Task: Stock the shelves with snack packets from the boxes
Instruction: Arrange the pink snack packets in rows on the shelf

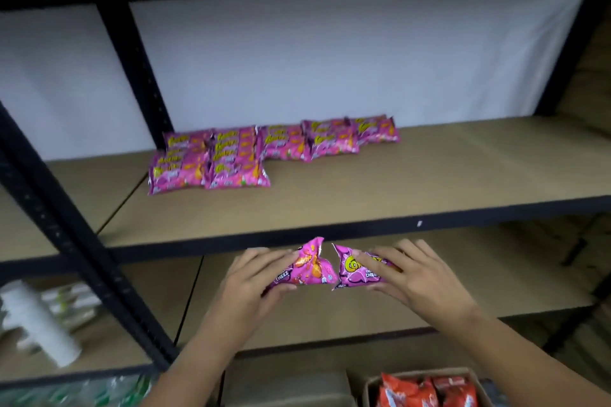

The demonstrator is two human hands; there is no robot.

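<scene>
Holding crinkled pink packets, left hand point(251, 277) fingers gripping one point(309, 269), right hand point(413, 271) another point(358, 273)

White cylindrical containers point(39, 317) blurred, lower left shelf; green-printed plastic wrapping point(82, 390) beneath.

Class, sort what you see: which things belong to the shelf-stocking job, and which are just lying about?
Job: pink packet in left hand; pink packet in right hand; stocked pink packets; shelf board; box of red packets.

Lying about: white cylinders; green packages.
</scene>
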